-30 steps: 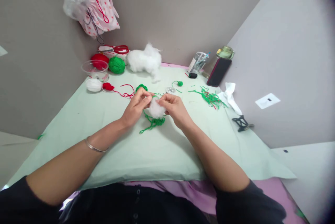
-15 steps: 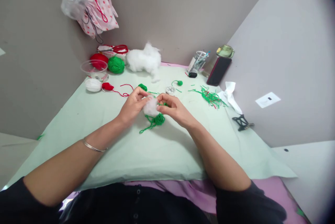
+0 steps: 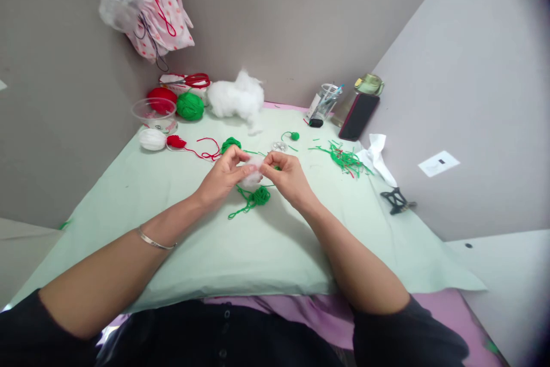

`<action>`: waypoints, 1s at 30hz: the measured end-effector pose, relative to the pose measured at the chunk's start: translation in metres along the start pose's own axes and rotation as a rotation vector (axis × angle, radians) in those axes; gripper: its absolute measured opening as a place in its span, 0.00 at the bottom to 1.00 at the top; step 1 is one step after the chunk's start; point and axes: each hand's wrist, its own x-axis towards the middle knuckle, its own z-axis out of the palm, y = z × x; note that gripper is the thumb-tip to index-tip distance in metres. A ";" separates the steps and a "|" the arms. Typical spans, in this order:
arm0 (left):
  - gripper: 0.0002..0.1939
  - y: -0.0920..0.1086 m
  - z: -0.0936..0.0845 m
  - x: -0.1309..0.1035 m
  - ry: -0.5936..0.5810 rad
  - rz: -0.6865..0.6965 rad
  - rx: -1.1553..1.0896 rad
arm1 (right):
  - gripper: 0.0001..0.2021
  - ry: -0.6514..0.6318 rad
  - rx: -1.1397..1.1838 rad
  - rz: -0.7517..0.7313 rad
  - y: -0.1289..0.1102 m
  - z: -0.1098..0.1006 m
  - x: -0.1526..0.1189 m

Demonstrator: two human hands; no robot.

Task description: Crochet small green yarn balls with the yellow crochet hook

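Left hand (image 3: 223, 172) and right hand (image 3: 287, 175), fingers nearly closed, pinch the fluff (image 3: 250, 180) between them, green yarn (image 3: 260, 196) tangled on the table (image 3: 240, 258) just below!

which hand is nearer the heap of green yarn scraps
Right. The right hand is left of the scraps; the left hand sits farther left, past the right.

One stuffing tuft (image 3: 250, 181), one stuffing heap (image 3: 235, 98), one phone (image 3: 360, 117), one bracelet (image 3: 155, 243).
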 end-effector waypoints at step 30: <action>0.14 -0.002 -0.006 0.008 0.044 0.209 0.149 | 0.10 -0.047 -0.120 -0.063 -0.012 0.005 -0.007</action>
